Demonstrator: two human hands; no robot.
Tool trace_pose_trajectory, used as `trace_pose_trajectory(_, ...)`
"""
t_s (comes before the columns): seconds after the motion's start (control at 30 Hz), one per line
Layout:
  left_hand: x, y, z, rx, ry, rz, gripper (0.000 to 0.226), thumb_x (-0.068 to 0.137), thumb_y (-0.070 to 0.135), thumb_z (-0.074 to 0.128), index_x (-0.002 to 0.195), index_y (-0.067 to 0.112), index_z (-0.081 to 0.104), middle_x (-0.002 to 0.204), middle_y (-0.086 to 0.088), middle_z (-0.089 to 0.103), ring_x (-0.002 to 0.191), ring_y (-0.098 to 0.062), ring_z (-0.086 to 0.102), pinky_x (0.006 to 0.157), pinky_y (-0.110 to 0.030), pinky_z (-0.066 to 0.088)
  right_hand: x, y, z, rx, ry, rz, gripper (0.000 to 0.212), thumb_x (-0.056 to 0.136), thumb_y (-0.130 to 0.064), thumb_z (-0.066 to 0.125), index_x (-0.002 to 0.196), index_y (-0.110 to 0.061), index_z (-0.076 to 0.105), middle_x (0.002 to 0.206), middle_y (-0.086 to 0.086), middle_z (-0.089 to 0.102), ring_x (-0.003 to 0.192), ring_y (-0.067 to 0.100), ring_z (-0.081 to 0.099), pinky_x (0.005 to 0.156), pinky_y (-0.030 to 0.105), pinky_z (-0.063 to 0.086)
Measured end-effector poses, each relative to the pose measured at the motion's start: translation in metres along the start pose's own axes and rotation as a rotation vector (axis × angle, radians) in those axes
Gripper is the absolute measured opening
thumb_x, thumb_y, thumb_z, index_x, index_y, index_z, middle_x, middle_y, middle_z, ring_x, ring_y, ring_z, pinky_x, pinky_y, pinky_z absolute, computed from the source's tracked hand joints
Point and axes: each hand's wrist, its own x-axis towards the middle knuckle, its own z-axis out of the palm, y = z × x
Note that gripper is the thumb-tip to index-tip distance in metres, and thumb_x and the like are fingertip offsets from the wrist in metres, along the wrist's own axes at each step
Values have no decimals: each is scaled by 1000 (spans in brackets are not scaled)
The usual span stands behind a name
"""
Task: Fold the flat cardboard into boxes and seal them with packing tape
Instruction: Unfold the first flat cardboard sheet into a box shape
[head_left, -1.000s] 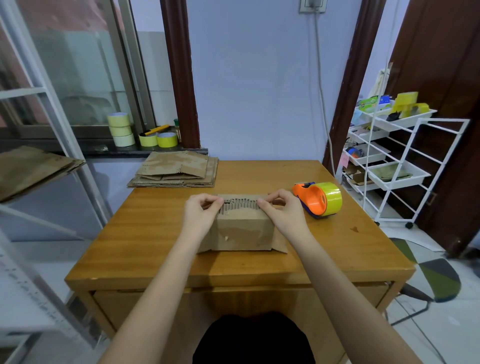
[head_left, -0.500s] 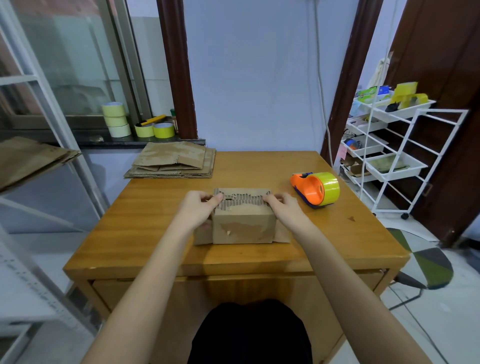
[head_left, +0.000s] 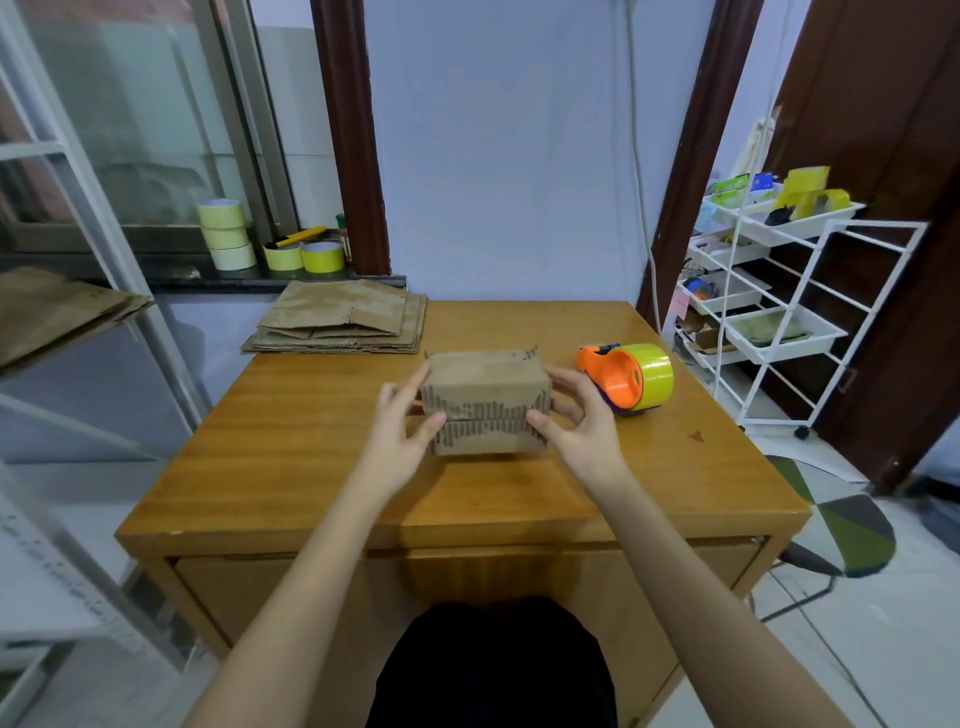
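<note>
Since the earlier frame we have turned the cardboard box (head_left: 485, 402) so that its two closed flaps, with torn corrugated edges, now face us, and our hands moved from its top to its two ends. Our left hand (head_left: 402, 434) holds the left end and our right hand (head_left: 579, 421) holds the right end, fingers curled around the corners, thumbs on the front seam. The box is at the middle of the counter (head_left: 311, 467). The orange tape dispenser (head_left: 626, 376) lies just beside it on the right, and the stack of flat cardboard (head_left: 343, 322) lies at the far left corner.
</note>
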Motion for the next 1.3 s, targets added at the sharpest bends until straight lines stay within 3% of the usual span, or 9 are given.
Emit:
trace_pose_trajectory(0.1,-12,-21,7,-5,-40,-1,56,91,21,60,139,36,35,124,-1,36,117,-17,41,106,-52,37,-19,21,4,17,8,63,46,80,12,67,115,-10,49,116,2,55,103,-6,58,89,12,46)
trace_pose_trajectory(0.2,-13,-29,7,9,-30,36,53,89,20,63,132,39,39,130,0,43,116,-15,45,104,-51,40,-24,25,5,24,20,96,47,81,13,65,117,-9,46,117,4,55,106,0,57,88,10,44)
trace_pose_trajectory(0.47,-13,-29,9,132,20,105,56,85,14,68,136,21,45,134,5,49,124,-17,48,101,-47,46,-10,7,3,46,14,244,18,92,-25,62,97,-23,44,109,13,59,90,16,61,81,38,52)
trace_pose_trajectory(0.7,-15,-22,12,133,11,-9,74,85,9,67,146,15,26,142,-2,44,125,-17,48,105,-43,43,-21,9,-1,115,-35,270,43,89,-5,63,126,-7,41,124,4,55,121,17,53,107,36,42)
trace_pose_trajectory(0.87,-16,-23,14,236,-34,-15,61,85,5,65,136,15,33,134,-3,44,119,-16,49,100,-32,45,-29,11,0,8,-153,278,70,88,-3,63,145,-6,23,148,13,35,138,19,35,114,38,32)
trace_pose_trajectory(1.0,-20,-21,15,228,-134,-104,46,85,14,65,113,22,29,118,0,46,101,-12,51,84,-29,51,-31,6,2,-130,-218,300,75,86,5,62,144,-10,17,149,6,28,135,9,28,111,22,27)
trace_pose_trajectory(1.13,-24,-19,15,28,-123,-114,50,87,29,67,117,25,27,125,9,37,115,-7,41,93,-23,38,-33,11,0,-224,-225,290,73,83,6,65,138,-10,19,144,7,32,133,12,32,113,30,30)
trace_pose_trajectory(1.23,-22,-11,17,-138,-122,-180,46,90,41,59,119,25,28,126,8,41,119,-10,43,93,-23,39,-31,1,-3,-171,-244,365,62,87,-14,68,134,-11,28,141,2,37,131,11,35,110,25,31)
trace_pose_trajectory(1.3,-21,-5,18,-231,-109,-215,38,94,46,48,120,25,28,126,8,41,118,-10,43,88,-21,37,-22,-7,-7,-156,-214,453,65,87,-49,62,136,-13,37,140,0,45,130,14,41,110,33,34)
